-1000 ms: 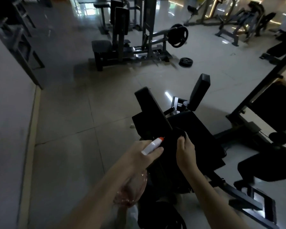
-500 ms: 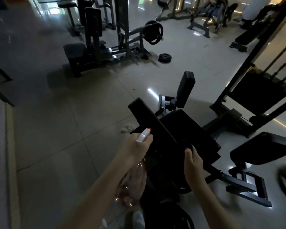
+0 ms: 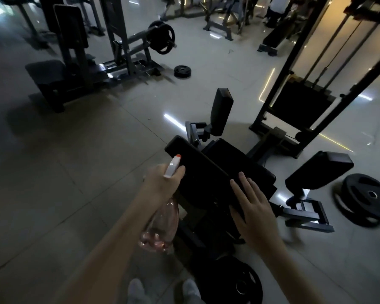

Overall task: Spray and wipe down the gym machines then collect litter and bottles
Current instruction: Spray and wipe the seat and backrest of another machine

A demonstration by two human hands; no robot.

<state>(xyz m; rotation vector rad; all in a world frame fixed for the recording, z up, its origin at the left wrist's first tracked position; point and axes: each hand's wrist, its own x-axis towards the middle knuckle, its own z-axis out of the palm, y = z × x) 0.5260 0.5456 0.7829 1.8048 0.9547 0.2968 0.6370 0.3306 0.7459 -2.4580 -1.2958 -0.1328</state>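
In my left hand (image 3: 160, 183) I grip a spray bottle (image 3: 164, 222) with a clear pinkish body and a white head with an orange nozzle, which sits next to the upper end of a long black pad (image 3: 198, 161) on the low gym machine (image 3: 237, 161) in front of me. My right hand (image 3: 255, 207) lies flat with straight fingers on the lower end of that pad. In this dim view I cannot make out any cloth under it.
An upright black pad (image 3: 221, 113) and a side pad (image 3: 318, 170) belong to the same machine. Weight plates (image 3: 369, 198) lie on the floor at right, another plate (image 3: 237, 281) by my feet. A cable tower (image 3: 294, 84) stands right, a plate-loaded machine (image 3: 75, 62) back left.
My right hand went from curled fingers on the machine's dark padding to straight fingers laid flat on the long pad. The left hand keeps the bottle by the pad. The view swung right.
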